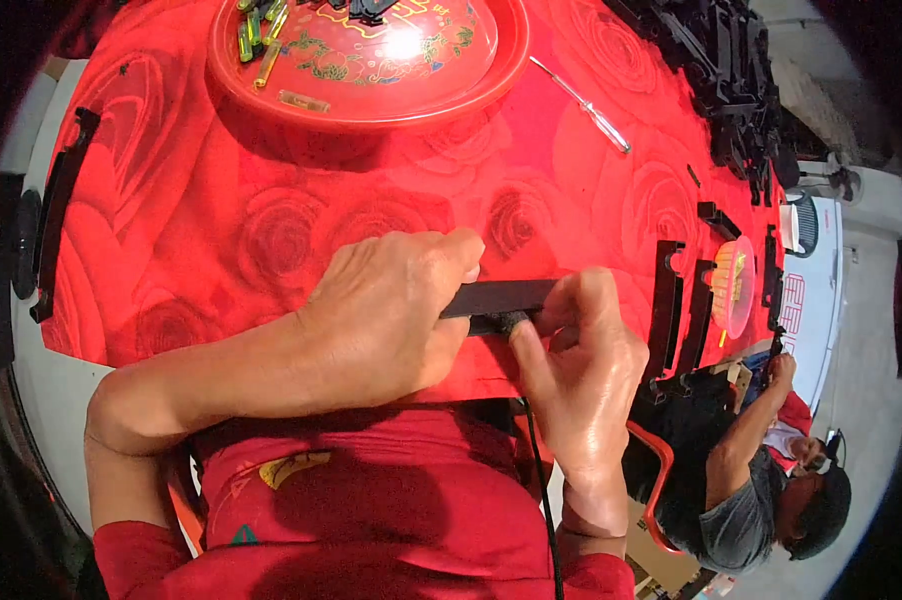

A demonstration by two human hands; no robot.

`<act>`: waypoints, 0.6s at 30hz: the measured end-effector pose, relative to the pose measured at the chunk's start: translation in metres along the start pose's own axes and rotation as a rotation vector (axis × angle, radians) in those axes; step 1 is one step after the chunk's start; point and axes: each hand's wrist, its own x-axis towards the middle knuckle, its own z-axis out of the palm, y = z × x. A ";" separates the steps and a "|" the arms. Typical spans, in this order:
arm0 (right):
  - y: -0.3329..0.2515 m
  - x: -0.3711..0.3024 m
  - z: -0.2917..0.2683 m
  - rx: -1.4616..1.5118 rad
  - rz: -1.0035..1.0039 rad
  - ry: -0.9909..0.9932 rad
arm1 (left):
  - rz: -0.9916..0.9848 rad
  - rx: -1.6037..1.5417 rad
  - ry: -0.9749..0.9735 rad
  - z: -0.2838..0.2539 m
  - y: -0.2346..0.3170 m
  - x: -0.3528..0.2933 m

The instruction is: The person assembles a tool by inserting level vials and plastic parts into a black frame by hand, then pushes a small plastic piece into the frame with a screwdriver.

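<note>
Just above the near table edge, I hold a flat black bar-shaped piece [498,295] crosswise between both hands. My left hand [386,305] is closed around its left end, with the thumb side up. The thumb and fingers of my right hand [593,365] pinch the other end. Below the bar's front edge, near my right thumb, shows a dark rough-looking bit [511,321] whose kind I cannot make out. A thin black cord [536,460] hangs down beside my right wrist.
A red round tray [371,122] at the far side bears small yellow-green vials [268,62] and black pieces. Right of it lies a screwdriver [596,118]. Long black parts [668,310] and a pink bowl [737,300] lie rightward, with a black heap [731,100] beyond. A co-worker [761,490] sits at right.
</note>
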 end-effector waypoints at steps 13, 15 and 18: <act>0.006 -0.004 0.003 0.297 0.171 0.052 | -0.077 -0.014 -0.062 -0.003 0.002 0.003; 0.004 -0.002 0.001 0.248 0.139 0.024 | -0.060 -0.011 -0.053 -0.002 0.002 0.002; 0.000 0.000 0.002 0.146 0.090 0.031 | -0.036 0.008 -0.044 -0.001 0.003 0.001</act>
